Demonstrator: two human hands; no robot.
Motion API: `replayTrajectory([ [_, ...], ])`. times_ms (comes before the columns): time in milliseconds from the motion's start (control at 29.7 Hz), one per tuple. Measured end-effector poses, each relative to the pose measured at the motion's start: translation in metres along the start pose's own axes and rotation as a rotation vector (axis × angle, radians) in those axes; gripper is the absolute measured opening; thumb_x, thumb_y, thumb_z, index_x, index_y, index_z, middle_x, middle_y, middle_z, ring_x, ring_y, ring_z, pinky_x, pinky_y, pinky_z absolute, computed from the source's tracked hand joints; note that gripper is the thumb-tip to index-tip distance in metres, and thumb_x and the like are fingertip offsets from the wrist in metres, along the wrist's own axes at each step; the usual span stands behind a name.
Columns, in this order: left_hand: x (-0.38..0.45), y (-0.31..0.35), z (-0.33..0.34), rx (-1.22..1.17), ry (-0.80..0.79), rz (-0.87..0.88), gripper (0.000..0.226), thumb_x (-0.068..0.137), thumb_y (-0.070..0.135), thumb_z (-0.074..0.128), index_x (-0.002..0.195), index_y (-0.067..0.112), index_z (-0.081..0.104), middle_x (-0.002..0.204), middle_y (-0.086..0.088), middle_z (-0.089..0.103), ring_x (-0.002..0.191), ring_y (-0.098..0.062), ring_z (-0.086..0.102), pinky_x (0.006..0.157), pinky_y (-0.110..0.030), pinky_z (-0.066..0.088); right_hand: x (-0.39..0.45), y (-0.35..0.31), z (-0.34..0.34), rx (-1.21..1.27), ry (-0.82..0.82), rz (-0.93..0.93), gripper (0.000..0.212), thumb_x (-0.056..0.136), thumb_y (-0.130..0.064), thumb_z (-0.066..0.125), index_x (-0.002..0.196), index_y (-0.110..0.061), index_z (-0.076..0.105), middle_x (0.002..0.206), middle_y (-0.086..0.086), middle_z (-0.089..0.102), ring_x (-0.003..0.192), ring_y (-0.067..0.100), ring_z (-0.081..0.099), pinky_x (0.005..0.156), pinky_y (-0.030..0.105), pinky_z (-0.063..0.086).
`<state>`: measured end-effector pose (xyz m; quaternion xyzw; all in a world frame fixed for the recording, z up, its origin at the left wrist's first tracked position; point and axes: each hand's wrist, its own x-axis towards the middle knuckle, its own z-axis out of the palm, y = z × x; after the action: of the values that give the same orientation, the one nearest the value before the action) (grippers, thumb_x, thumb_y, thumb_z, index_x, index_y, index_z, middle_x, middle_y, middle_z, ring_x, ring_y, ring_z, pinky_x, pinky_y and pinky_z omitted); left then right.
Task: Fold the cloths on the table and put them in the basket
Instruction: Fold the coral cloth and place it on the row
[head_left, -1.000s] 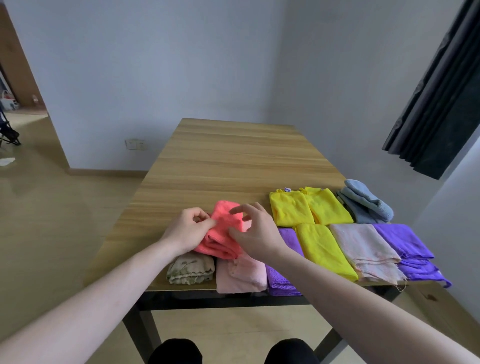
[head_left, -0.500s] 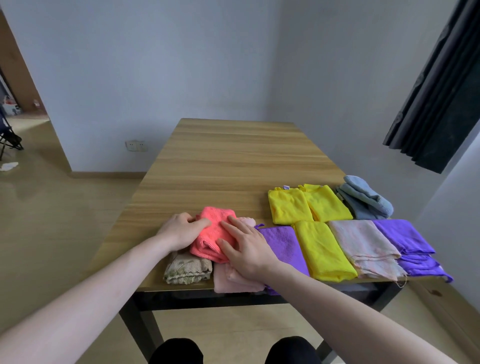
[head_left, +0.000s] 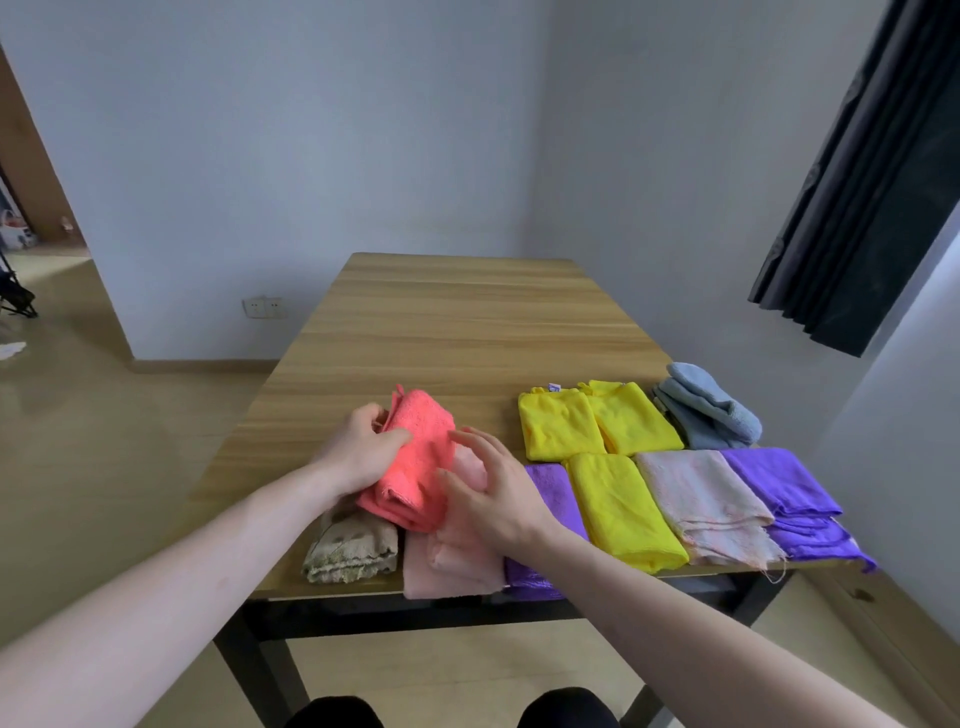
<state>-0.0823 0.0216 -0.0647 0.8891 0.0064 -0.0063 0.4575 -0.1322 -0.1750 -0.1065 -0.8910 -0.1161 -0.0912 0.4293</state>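
Note:
A folded coral cloth (head_left: 421, 457) is held over the near left part of the wooden table (head_left: 467, 332). My left hand (head_left: 363, 449) grips its left edge, thumb on top. My right hand (head_left: 493, 488) hovers beside its right edge with fingers spread and relaxed, over a folded pale pink cloth (head_left: 452, 561). A folded beige cloth (head_left: 350, 551) lies under my left wrist at the table's front edge. No basket is in view.
Folded cloths line the near right of the table: purple (head_left: 550, 488), yellow (head_left: 623, 509), pale pink patterned (head_left: 706, 499), purple (head_left: 784, 488), two yellow (head_left: 597, 418) behind, blue-grey (head_left: 706, 405) at the far right. A dark curtain (head_left: 872, 171) hangs at the right wall.
My left hand has lifted the coral cloth and tilted it up. My right hand has come off the cloth and opened beside it.

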Motion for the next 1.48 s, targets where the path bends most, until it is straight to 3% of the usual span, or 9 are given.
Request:
replayTrajectory([
  [101, 0.001, 0.016, 0.0, -0.074, 0.013, 0.028, 0.025, 0.085, 0.038, 0.064, 0.1, 0.02, 0.06, 0.097, -0.006, 0.068, 0.087, -0.029, 0.068, 0.081, -0.048, 0.056, 0.0, 0.001, -0.018, 0.034, 0.041, -0.011, 0.049, 0.092, -0.041, 0.067, 0.138, -0.027, 0.058, 0.144, -0.011, 0.052, 0.129, -0.003, 0.047, 0.104, 0.014, 0.041],
  [202, 0.005, 0.035, 0.003, -0.206, 0.026, 0.012, 0.037, 0.079, 0.041, 0.065, 0.108, 0.02, 0.06, 0.102, -0.006, 0.069, 0.093, -0.029, 0.069, 0.086, -0.048, 0.058, 0.001, 0.01, -0.042, -0.048, 0.081, -0.015, 0.05, 0.092, -0.03, 0.069, 0.14, -0.022, 0.057, 0.144, -0.008, 0.052, 0.129, 0.0, 0.046, 0.096, -0.004, 0.025],
  [405, 0.032, 0.062, 0.015, -0.434, 0.059, -0.01, 0.034, 0.093, 0.026, 0.067, 0.122, 0.009, 0.06, 0.111, -0.01, 0.07, 0.099, -0.026, 0.069, 0.091, -0.045, 0.058, 0.007, 0.05, -0.096, -0.26, 0.119, 0.02, 0.052, 0.091, -0.029, 0.07, 0.141, -0.023, 0.055, 0.149, -0.006, 0.047, 0.137, 0.014, 0.045, 0.107, 0.02, 0.032],
  [607, 0.074, 0.07, 0.052, -0.496, -0.047, -0.169, 0.028, 0.095, 0.01, 0.057, 0.121, 0.006, 0.064, 0.107, -0.014, 0.071, 0.084, -0.026, 0.067, 0.07, -0.03, 0.052, -0.001, 0.106, -0.124, -0.519, 0.061, 0.192, 0.064, 0.093, -0.066, 0.048, 0.147, -0.032, 0.046, 0.159, -0.005, 0.038, 0.147, 0.021, 0.032, 0.12, 0.041, 0.03],
  [877, 0.111, 0.074, 0.091, -0.481, -0.054, -0.249, 0.032, 0.089, 0.009, 0.054, 0.12, 0.004, 0.06, 0.117, -0.02, 0.068, 0.101, -0.033, 0.068, 0.076, -0.038, 0.055, -0.001, 0.125, -0.118, -0.656, 0.003, 0.18, 0.066, 0.097, -0.072, 0.025, 0.151, -0.037, 0.038, 0.161, -0.009, 0.035, 0.153, 0.019, 0.021, 0.125, 0.048, 0.013],
  [978, 0.116, 0.058, 0.107, -0.257, -0.024, -0.186, 0.016, 0.084, 0.01, 0.06, 0.098, 0.005, 0.065, 0.103, -0.016, 0.069, 0.09, -0.028, 0.065, 0.074, -0.035, 0.05, -0.002, 0.13, -0.118, -0.656, 0.004, 0.179, 0.067, 0.096, -0.073, 0.023, 0.151, -0.037, 0.038, 0.16, -0.01, 0.036, 0.153, 0.018, 0.021, 0.126, 0.047, 0.013],
  [1079, 0.116, 0.047, 0.114, 0.101, 0.017, -0.121, 0.05, 0.083, 0.021, 0.064, 0.126, -0.001, 0.053, 0.127, -0.02, 0.06, 0.116, -0.035, 0.06, 0.094, -0.04, 0.05, -0.001, 0.131, -0.118, -0.661, 0.008, 0.178, 0.068, 0.096, -0.074, 0.022, 0.151, -0.037, 0.038, 0.16, -0.01, 0.037, 0.153, 0.018, 0.021, 0.126, 0.047, 0.013],
  [1214, 0.101, 0.053, 0.109, 0.411, -0.034, 0.162, 0.078, 0.086, 0.048, 0.048, 0.156, 0.016, 0.033, 0.164, -0.018, 0.022, 0.152, -0.032, 0.02, 0.123, -0.037, 0.018, 0.0, 0.131, -0.116, -0.658, 0.002, 0.172, 0.068, 0.096, -0.073, 0.021, 0.152, -0.037, 0.037, 0.161, -0.009, 0.036, 0.153, 0.018, 0.021, 0.126, 0.048, 0.012],
  [1483, 0.103, 0.02, 0.135, 0.648, -0.33, 0.14, 0.105, 0.067, 0.076, 0.015, 0.162, 0.031, 0.019, 0.171, -0.004, -0.003, 0.156, -0.027, -0.014, 0.126, -0.046, -0.003, -0.001, 0.132, -0.117, -0.662, -0.006, 0.181, 0.068, 0.097, -0.072, 0.021, 0.154, -0.037, 0.035, 0.163, -0.009, 0.032, 0.154, 0.019, 0.018, 0.126, 0.048, 0.01],
])
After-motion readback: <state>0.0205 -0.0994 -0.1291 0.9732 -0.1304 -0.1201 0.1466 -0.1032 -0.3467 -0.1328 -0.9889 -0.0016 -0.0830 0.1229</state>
